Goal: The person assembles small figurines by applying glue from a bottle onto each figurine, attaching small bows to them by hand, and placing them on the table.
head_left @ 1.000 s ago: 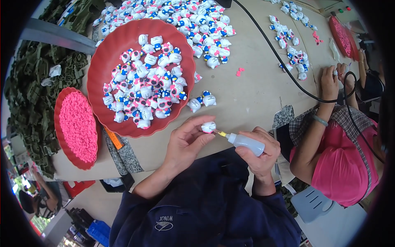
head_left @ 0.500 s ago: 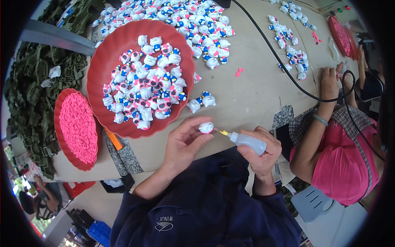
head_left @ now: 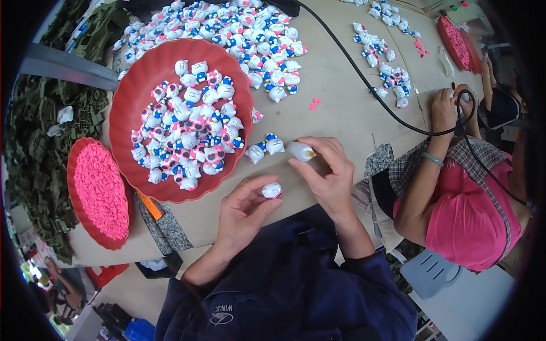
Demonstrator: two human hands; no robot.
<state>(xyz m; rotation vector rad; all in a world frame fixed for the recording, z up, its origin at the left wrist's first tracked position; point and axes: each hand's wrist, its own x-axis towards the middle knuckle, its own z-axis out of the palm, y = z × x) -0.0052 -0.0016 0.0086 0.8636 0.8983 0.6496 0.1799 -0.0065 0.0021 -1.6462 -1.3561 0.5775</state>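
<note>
Between the thumb and fingers of my left hand [head_left: 239, 207] is a small white toy head [head_left: 272, 190] with a pink edge. My right hand [head_left: 331, 176] grips a white squeeze bottle [head_left: 299, 150], its yellow tip turned upward; I cannot tell whether its base touches the table. Just left of the bottle lie two white-and-blue cat figurines [head_left: 274, 144]. A big red scalloped bowl [head_left: 122, 116] full of similar figurines stands beyond my left hand. Further left, a smaller red dish [head_left: 72, 187] holds many small pink pieces [head_left: 101, 190].
A large heap of figurines [head_left: 259, 48] covers the back of the table, and small pink bows [head_left: 315, 103] lie nearer. A black cable [head_left: 364, 82] crosses the right side. There a co-worker in pink [head_left: 466, 227] sits. Dark green parts [head_left: 45, 142] are piled at far left.
My right hand has moved the bottle away from the toy head, up beside the two figurines, and turned it upright. My left hand, still holding the head, is slightly lower and further left.
</note>
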